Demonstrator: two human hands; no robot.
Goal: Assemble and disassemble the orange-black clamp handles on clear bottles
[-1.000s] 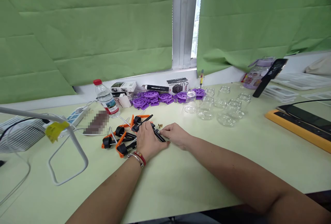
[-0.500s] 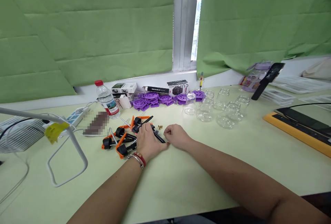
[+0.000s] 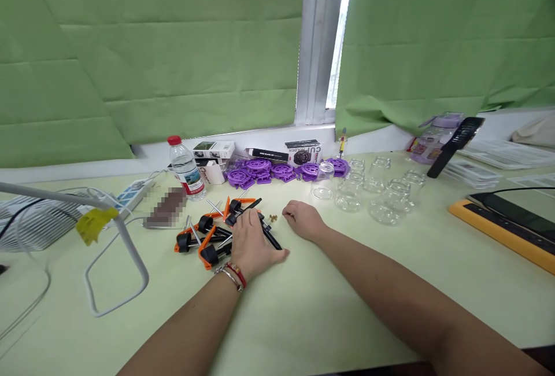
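My left hand [image 3: 255, 247] curls over a black rod [image 3: 271, 238], its thumb stretched out past the rod's near end. Under and beside those fingers lies a group of black-and-orange parts [image 3: 211, 254] with thin metal rods. My right hand [image 3: 304, 221] rests on the table just to the right, its fingers pinched together. Whatever is between those fingertips, if anything, is hidden. Beside the right fingertips lie several small brass pieces [image 3: 273, 218].
Purple plastic wheel-like parts [image 3: 259, 167] line the back, before small boxes [image 3: 302, 152]. A red-capped water bottle [image 3: 187, 172] stands at left, near a white bent frame [image 3: 139, 272]. Clear glass jars [image 3: 385, 209] stand at right, near a yellow-edged device [image 3: 498, 230].
My right hand has drawn away from the rod's near end and my left thumb, towards the brass pieces. The left hand keeps its place over the rod. The whole view has shifted slightly.
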